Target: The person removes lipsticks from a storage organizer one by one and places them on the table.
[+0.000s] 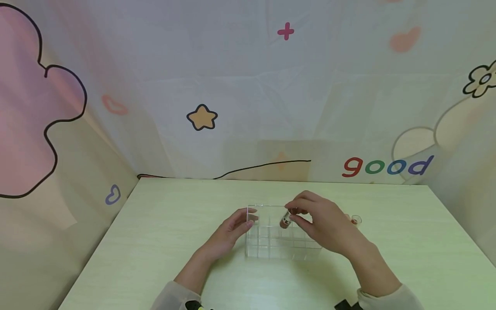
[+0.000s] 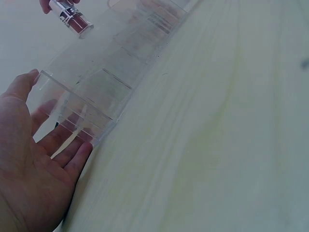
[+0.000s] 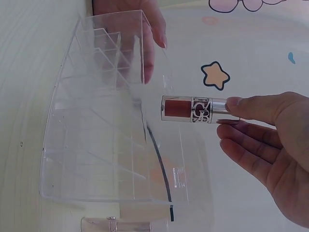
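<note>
A clear plastic organizer (image 1: pixel 257 252) with several compartments stands on the table. My left hand (image 1: pixel 228 236) grips its left side, with the thumb at an edge and the fingers against the wall, as the left wrist view (image 2: pixel 29 159) shows. Above the compartments, my right hand (image 1: pixel 329 224) pinches a lipstick tube (image 3: pixel 177 108) by its silver end between thumb and fingers. The tube has a reddish-brown lower part and a dark emblem on a silver band. It hangs tilted in the head view, its reddish end pointing down, apart from the organizer in the right wrist view.
Another clear tube (image 3: pixel 133 225) lies beside the organizer, partly cut off by the frame. In the head view, small clear items (image 1: pixel 356 220) show behind my right hand. A printed cloth backdrop (image 1: pixel 240 64) rises at the table's (image 1: pixel 155 241) far edge.
</note>
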### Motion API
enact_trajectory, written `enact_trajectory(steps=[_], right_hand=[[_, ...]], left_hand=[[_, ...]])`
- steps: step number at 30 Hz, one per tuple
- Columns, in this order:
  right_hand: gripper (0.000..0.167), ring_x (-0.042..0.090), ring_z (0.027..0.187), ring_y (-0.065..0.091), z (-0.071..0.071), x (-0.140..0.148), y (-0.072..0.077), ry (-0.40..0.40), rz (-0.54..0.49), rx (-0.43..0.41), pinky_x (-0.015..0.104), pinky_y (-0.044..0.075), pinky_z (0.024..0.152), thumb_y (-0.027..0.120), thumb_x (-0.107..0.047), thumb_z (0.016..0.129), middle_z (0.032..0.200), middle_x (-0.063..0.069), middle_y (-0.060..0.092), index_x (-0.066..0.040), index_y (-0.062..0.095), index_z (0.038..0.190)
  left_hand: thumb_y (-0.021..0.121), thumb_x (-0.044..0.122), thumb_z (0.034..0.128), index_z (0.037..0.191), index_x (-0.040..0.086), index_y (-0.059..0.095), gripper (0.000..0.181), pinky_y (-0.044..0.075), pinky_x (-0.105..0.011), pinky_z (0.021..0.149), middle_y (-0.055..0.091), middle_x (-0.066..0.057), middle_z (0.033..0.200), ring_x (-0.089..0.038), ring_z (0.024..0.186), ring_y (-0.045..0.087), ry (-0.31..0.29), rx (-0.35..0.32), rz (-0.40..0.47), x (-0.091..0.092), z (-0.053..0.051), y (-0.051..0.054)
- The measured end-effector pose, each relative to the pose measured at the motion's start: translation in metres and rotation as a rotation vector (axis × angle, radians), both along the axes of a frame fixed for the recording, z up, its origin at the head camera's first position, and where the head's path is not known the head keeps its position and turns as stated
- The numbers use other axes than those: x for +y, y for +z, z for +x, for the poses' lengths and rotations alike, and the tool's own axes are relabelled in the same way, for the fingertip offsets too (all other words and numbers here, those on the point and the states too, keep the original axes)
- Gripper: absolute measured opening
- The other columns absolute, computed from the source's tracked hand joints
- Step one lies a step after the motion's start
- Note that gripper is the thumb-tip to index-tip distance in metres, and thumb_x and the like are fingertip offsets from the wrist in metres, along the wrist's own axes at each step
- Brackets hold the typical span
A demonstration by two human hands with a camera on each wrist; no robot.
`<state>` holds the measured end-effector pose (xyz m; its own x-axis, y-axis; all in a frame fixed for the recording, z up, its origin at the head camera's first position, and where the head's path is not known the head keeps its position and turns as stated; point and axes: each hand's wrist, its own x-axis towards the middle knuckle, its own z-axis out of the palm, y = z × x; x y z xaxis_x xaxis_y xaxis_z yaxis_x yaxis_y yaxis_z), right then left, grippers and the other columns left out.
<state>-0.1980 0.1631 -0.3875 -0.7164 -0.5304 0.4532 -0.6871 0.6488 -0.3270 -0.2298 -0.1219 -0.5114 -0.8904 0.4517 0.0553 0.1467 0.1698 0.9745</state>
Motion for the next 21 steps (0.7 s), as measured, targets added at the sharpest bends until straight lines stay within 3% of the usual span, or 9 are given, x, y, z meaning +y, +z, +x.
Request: enact_trajectory(steps=[21], right_hand=[[0.024, 0.006, 0.09, 0.073, 0.003, 0.025, 0.007, -0.041, -0.022, 0.025, 0.03, 0.061, 0.078, 0.081, -0.003, 0.088, 0.104, -0.01, 0.069, -0.015, 0.077, 0.108]], left_hand=[[0.052, 0.038, 0.1097, 0.152, 0.019, 0.045, 0.047, 0.037, -0.053, 0.121, 0.058, -0.007, 0.149, -0.027, 0.141, 0.054, -0.01, 0.015, -0.012, 0.0, 0.0, 0.001]])
